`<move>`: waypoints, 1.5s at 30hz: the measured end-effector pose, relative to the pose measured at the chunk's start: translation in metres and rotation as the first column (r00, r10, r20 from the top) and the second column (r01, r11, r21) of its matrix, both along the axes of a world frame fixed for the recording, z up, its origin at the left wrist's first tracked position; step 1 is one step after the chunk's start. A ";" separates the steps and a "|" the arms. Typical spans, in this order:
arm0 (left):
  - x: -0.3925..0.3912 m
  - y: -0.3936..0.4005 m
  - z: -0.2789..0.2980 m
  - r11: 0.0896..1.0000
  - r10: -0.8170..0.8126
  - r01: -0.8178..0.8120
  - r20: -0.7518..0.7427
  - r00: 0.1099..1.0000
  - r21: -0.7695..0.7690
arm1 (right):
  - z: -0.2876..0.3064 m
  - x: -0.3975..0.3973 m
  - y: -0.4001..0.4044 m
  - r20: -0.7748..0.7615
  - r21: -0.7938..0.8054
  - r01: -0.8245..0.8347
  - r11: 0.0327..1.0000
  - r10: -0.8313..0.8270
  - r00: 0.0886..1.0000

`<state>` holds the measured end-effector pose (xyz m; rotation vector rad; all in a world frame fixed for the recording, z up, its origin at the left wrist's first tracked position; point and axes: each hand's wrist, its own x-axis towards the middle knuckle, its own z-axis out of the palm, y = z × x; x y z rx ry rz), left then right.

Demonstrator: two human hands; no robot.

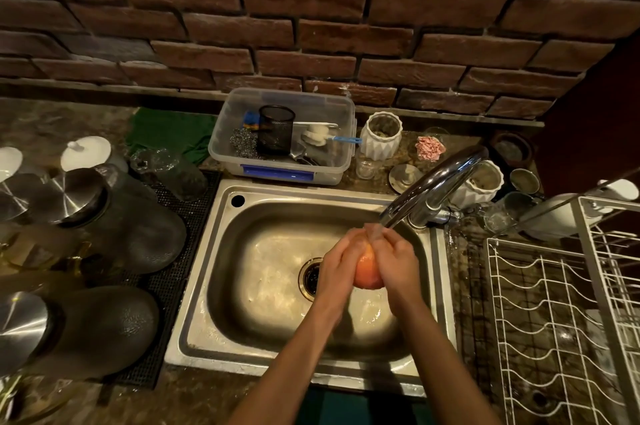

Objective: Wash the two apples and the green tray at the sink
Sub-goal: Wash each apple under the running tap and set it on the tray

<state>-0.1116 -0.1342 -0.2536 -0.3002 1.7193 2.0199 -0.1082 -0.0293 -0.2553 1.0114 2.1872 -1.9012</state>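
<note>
A reddish-orange apple [367,268] is held between both my hands over the steel sink [263,286], just under the spout of the chrome faucet [433,187]. Water runs from the spout onto the apple's top. My left hand [337,265] wraps its left side and my right hand [398,263] wraps its right side, so most of the fruit is hidden. The drain [310,277] lies just left of my hands. No second apple and no green tray show in this view.
A clear plastic bin [242,133] with a mesh cup, scourers and a brush sits behind the sink. A green cloth [166,133] lies at the back left. Dark jars [138,227] with steel lids stand left. A white wire dish rack [554,320] fills the right counter.
</note>
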 end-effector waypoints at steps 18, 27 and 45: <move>-0.007 -0.006 -0.002 0.924 0.018 -0.146 0.343 0.939 0.352 | 0.000 0.005 0.000 0.022 -0.498 0.123 0.859 -0.129 0.991; -0.011 0.012 -0.002 0.981 0.133 -0.150 0.140 0.981 0.121 | -0.007 0.016 0.000 -0.213 -0.047 -0.187 0.981 0.173 0.962; -0.012 0.007 0.002 0.982 0.185 -0.176 0.191 0.964 -0.063 | 0.003 0.011 -0.028 -0.108 -0.056 0.088 0.995 -0.093 0.990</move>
